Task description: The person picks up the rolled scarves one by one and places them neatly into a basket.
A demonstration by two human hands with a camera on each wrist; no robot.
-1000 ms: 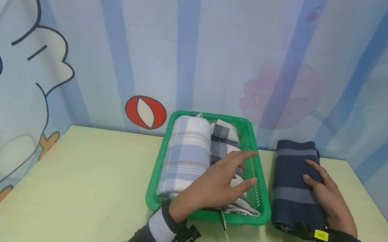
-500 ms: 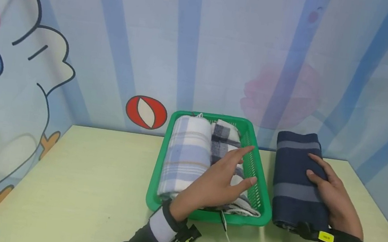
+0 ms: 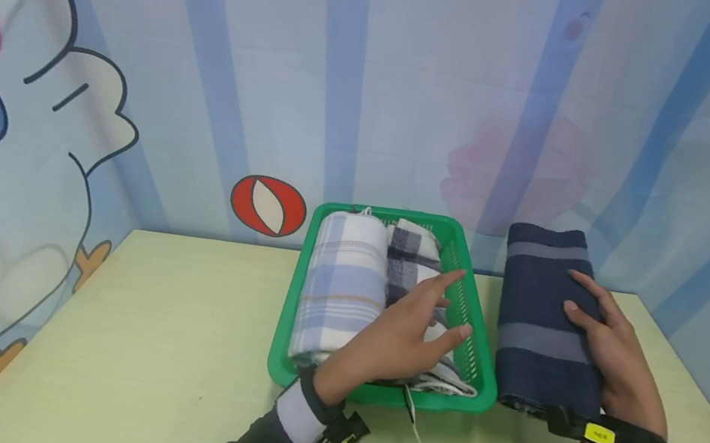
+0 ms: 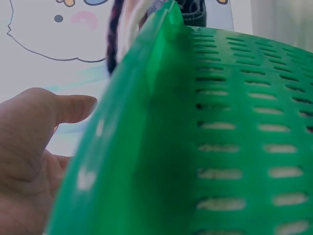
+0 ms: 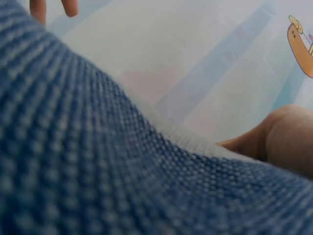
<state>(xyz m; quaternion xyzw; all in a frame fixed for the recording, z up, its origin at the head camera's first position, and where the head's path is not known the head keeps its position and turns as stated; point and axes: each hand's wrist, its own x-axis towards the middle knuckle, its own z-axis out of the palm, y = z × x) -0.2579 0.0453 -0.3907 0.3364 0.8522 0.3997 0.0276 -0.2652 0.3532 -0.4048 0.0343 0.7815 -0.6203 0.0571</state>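
Note:
My right hand (image 3: pixel 618 357) grips a folded navy cloth (image 3: pixel 545 297) with lighter grey stripes by its right side, and holds it to the right of a green basket (image 3: pixel 459 404). In the right wrist view the cloth's weave (image 5: pixel 98 161) fills the lower part. Over the basket's right half my left hand (image 3: pixel 396 337) reaches with thumb and fingers apart, holding nothing. Beneath it lies a black-and-white checked cloth (image 3: pixel 404 268), partly hidden. To its left in the basket is a rolled white-and-blue plaid cloth (image 3: pixel 343 277). The left wrist view shows the basket's slotted wall (image 4: pixel 161 98).
The basket stands on a pale yellow table (image 3: pixel 198 320), near its back edge. A white tag (image 3: pixel 412 417) hangs over the basket's front rim. Behind the table rises a blue striped backdrop (image 3: pixel 398 106) with cartoon figures.
My right hand has raised the navy cloth a little, so its far end stands higher against the backdrop. The left hand and the basket have stayed nearly still.

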